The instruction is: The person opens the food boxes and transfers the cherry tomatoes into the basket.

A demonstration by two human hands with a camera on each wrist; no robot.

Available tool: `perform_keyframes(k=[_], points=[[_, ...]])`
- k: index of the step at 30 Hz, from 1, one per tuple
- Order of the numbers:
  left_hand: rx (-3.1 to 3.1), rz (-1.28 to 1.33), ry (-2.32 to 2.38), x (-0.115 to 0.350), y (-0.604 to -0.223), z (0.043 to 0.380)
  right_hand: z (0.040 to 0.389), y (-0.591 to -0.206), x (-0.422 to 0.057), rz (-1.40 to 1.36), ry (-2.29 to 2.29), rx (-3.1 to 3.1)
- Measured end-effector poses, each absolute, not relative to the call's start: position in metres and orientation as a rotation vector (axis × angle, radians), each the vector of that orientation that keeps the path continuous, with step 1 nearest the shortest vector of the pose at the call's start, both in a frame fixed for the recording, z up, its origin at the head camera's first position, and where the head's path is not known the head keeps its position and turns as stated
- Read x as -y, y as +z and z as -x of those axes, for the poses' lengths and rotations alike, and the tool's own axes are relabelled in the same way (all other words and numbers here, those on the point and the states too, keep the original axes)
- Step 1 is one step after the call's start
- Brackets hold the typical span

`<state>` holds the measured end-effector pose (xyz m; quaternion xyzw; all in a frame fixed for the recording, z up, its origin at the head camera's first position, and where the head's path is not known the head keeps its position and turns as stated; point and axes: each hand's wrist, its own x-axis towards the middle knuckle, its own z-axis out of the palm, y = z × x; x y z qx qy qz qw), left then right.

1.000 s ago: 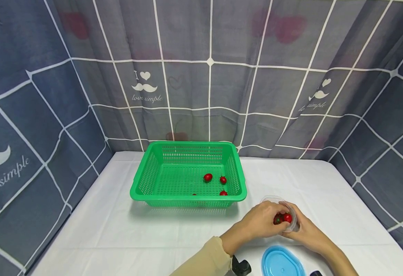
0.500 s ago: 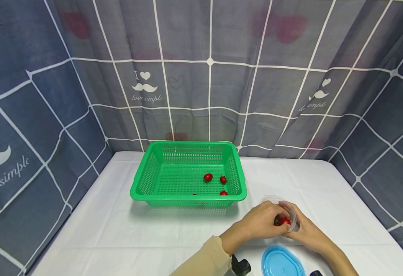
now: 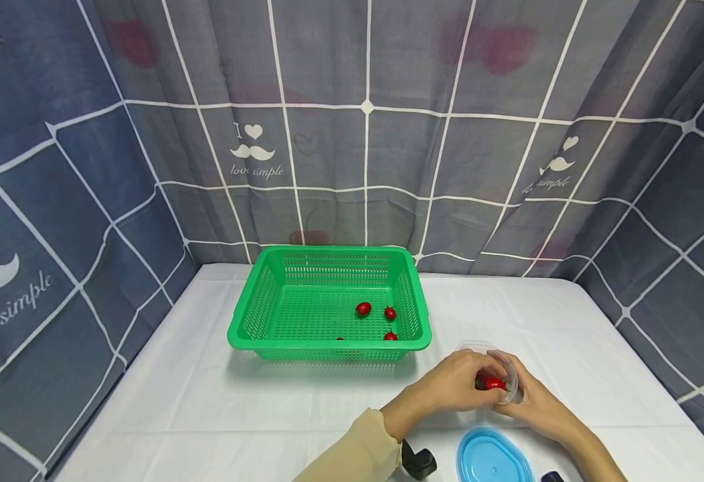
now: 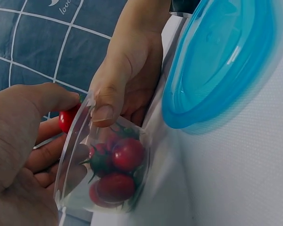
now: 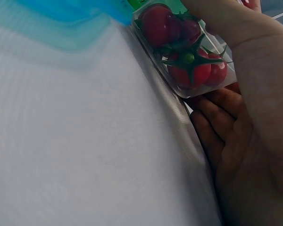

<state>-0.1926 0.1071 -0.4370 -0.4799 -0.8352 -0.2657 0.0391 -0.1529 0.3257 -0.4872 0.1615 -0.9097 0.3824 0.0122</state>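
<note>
My right hand (image 3: pixel 535 405) holds a clear plastic container (image 3: pixel 478 345), thumb over its rim and fingers under it. Several cherry tomatoes (image 4: pixel 129 154), some with green stems, lie inside and show through the wall in both wrist views. At the container's mouth my left hand (image 3: pixel 457 383) pinches one red cherry tomato (image 4: pixel 68 120) between thumb and fingers, as the left wrist view shows. The container is tilted, its opening toward the left hand. In the head view the left fingers cover part of its contents.
A green plastic basket (image 3: pixel 328 345) stands at the back of the white-covered table (image 3: pixel 207 402), with several cherry tomatoes (image 3: pixel 363 309) inside. Close to me lies a blue lid (image 3: pixel 492 456), below both hands. A grey checked curtain (image 3: pixel 328 147) encloses the back and sides.
The left fingers have shifted slightly at the container's mouth, and the tomatoes seen there have changed position. The right hand, container, basket and lid stay in place.
</note>
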Motion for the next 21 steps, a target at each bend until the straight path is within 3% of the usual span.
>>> perform_keyframes(k=[21], points=[[2.461, 1.287, -1.087, -0.085, -0.407, 0.195, 0.154, -0.489, -0.323, -0.428, 1.165, 2.857]])
